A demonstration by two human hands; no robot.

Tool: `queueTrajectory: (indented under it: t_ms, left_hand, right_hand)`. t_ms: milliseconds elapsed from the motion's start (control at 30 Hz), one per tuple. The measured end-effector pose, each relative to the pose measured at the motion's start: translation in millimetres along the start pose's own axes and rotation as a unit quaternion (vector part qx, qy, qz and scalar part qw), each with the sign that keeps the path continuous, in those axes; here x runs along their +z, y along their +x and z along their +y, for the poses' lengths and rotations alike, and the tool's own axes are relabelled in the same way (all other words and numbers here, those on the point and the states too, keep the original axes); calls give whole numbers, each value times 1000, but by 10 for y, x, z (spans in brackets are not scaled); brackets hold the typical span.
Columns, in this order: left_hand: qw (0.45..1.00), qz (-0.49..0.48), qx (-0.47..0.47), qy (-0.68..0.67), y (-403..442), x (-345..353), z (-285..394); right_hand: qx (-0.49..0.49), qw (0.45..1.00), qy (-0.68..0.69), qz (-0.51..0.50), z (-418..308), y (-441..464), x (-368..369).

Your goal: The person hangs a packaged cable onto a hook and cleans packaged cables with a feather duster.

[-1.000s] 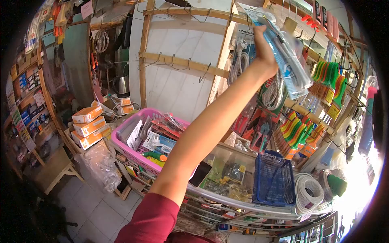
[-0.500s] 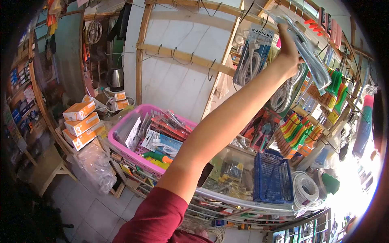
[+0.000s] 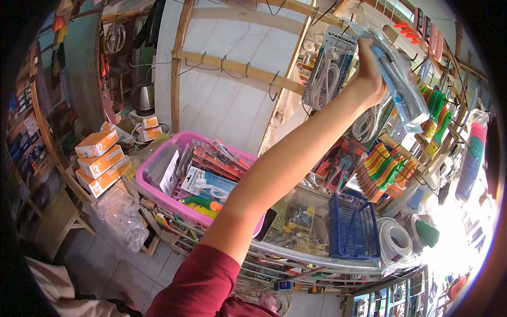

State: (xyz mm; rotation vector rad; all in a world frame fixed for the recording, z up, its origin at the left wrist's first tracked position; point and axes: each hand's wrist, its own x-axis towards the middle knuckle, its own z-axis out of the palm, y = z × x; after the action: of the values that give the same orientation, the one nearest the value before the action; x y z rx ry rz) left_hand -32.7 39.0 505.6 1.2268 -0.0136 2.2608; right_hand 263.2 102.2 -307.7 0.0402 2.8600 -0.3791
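My left hand (image 3: 371,74) is raised at the upper right, its fingers closed around a blue and clear plastic packet (image 3: 398,79). The packet slants down to the right beside the hanging goods; its top is blurred near the hooks. Just left of the hand, a STANDARD packet (image 3: 328,74) with a white plug and cable hangs from the rack. Below my forearm sits a pink basket (image 3: 179,212) holding several packaged items, among them another STANDARD cable packet (image 3: 208,185). My right hand is out of view.
A glass counter (image 3: 311,254) carries a blue basket (image 3: 353,227) and white cable coils (image 3: 395,242). Brushes (image 3: 381,165) hang at the right. Wire hooks line a wooden rail (image 3: 237,70). Orange boxes (image 3: 100,164) are stacked left. Beige cloth (image 3: 50,280) shows at the lower left.
My left hand has moved right with the packet, uncovering the hanging STANDARD packet. The view has shifted, and beige cloth has appeared at the lower left.
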Motion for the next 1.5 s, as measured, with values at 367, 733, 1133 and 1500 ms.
queueTrajectory:
  t_ms: [367,733,1133,1500]
  left_hand:
    - [984,-27,-73,163,-340,-587,215]
    - [821,-38,-6,570,-372,-983,435]
    - [874,49,-33,483,-179,-1503,540]
    - [776,123,-42,617,-586,-1503,939]
  right_hand:
    - [7,1000,-4,30,-68,-130,122]
    - [56,998,-15,29,-118,-654,1023]
    - [21,988,-8,151,-382,-702,532]
    - [64,987,40,138,-499,-932,702]
